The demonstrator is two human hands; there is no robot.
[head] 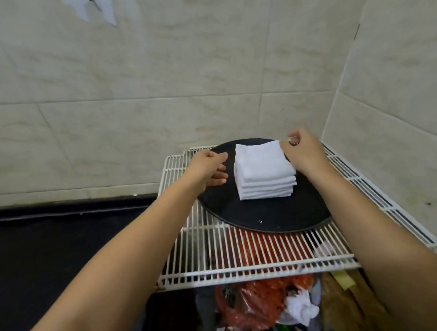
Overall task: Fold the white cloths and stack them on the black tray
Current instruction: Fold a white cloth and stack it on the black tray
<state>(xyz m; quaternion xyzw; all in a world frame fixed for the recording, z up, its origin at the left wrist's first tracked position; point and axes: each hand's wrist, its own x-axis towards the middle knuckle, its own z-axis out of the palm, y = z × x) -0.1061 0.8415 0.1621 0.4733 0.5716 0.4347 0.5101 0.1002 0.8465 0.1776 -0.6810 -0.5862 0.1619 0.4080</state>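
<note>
Stack of folded white cloths (264,171) sits on the round black tray (265,213), toward its far side. Tray rests on a white wire rack (242,260) in the corner of a tiled wall (157,80).

Left hand (208,167) is just left of the stack, over the tray, fingers loosely curled toward the cloths. Holds nothing, small gap to the stack.

Right hand (302,149) is at the stack's far right corner, fingertips at the top cloth's corner. Looks like a pinch on it, though the contact itself is partly hidden by the hand. Hands are apart, one either side of the stack.

Below the rack, near side: red bags (257,302), a crumpled white cloth (299,308), other clutter too blurred to identify.
</note>
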